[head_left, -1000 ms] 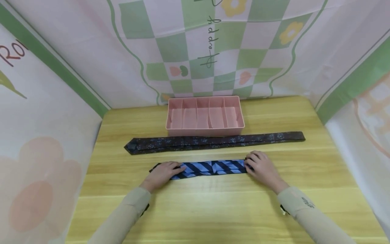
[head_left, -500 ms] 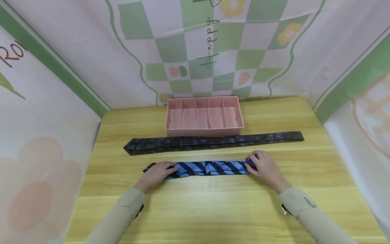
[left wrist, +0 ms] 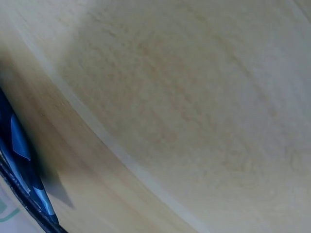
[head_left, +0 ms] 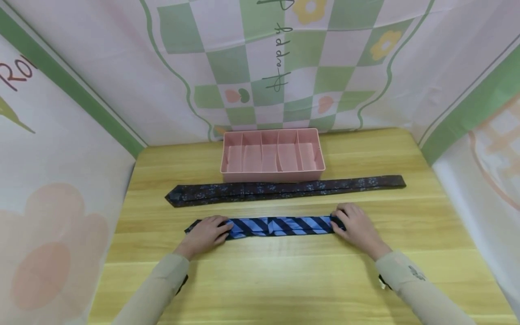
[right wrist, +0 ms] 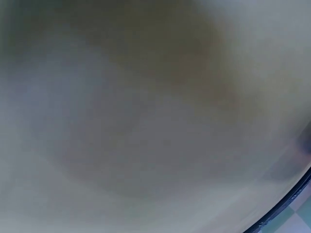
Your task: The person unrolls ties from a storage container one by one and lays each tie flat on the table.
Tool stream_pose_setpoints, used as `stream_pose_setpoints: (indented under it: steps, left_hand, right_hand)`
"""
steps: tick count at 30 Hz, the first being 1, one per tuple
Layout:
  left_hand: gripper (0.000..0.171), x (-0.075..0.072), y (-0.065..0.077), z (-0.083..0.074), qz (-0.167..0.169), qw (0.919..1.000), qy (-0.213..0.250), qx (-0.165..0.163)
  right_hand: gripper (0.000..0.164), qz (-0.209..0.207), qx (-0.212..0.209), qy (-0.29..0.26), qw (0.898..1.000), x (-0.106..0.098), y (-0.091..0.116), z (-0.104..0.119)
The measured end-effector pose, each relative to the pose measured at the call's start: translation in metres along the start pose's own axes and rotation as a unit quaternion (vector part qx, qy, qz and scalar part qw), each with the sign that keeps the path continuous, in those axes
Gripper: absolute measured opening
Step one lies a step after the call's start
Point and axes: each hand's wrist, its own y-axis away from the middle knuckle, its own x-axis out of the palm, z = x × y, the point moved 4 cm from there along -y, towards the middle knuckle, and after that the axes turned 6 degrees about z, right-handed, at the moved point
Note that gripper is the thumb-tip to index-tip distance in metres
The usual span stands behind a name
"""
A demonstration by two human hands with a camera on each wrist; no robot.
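Note:
A blue and black striped necktie [head_left: 280, 225] lies across the table in the head view, its back seam partly showing. My left hand [head_left: 205, 234] holds it near its left end, thumb and fingers over the cloth, and the dark tip pokes out past the hand. At the other end my right hand [head_left: 357, 228] grips the tie with curled fingers, which hide much of that dark end. A sliver of blue tie [left wrist: 19, 150] shows at the edge of the left wrist view. The right wrist view is mostly a blur.
Behind the striped tie, a dark floral necktie [head_left: 284, 189] is stretched out, pointed end to the left. A pink box [head_left: 273, 175] with several compartments stands behind it, near the patterned cloth backdrop [head_left: 227, 63]. The wooden table [head_left: 276, 280] extends toward me.
My left hand has slid left with the striped tie, whose tip and seam have shifted left too. My right hand has moved slightly right. The floral tie and box stay put.

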Motion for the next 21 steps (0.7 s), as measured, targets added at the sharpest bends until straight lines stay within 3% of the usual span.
stream_pose_setpoints:
  steps: [4,8,13,17,21]
  left_hand:
    - [0.035,0.001,0.000,-0.001,0.001,0.9998,-0.020,0.008]
    - [0.036,0.001,0.001,0.000,0.004,0.9995,-0.031,0.005]
    - [0.035,0.001,0.003,0.001,-0.001,0.9996,-0.028,0.006]
    - [0.034,-0.001,0.006,0.003,-0.006,0.9997,-0.025,0.000]
    - [0.034,0.001,0.010,0.006,-0.003,0.9998,-0.018,-0.005]
  right_hand:
    - [0.049,-0.037,-0.065,0.010,0.997,0.001,0.003,0.003]
    - [0.047,-0.024,-0.086,0.018,0.996,0.002,0.003,0.004]
    - [0.016,0.003,-0.019,0.008,1.000,-0.001,0.002,-0.002]
    - [0.019,0.007,0.035,0.004,0.999,-0.006,0.006,-0.012]
    - [0.019,0.011,0.045,0.005,0.999,-0.009,0.011,-0.018]
